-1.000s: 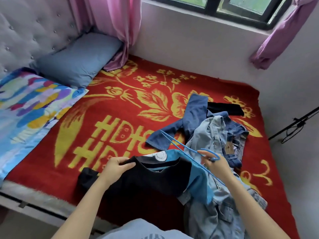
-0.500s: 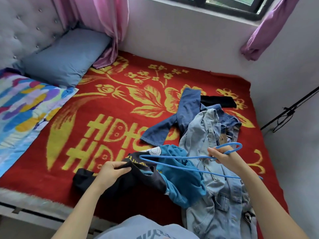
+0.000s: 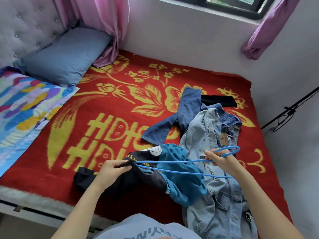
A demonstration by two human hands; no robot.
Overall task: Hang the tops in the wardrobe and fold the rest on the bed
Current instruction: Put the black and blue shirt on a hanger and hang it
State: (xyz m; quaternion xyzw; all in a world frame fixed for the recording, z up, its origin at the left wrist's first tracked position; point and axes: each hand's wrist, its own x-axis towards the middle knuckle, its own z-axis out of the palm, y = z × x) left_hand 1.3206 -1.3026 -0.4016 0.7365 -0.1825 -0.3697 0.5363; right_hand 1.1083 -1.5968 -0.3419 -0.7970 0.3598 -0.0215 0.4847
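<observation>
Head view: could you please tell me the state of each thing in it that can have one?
black and teal top, bunched on the bed, edge pinched by the left hand.
blue hanger, gripped near its hook by the right hand, left tip at that top's edge.
light denim jacket, crumpled, unfolded.
dark blue jeans, sprawled, unfolded.
black garment, lying flat behind the jeans.
pink curtain, pulled aside.
</observation>
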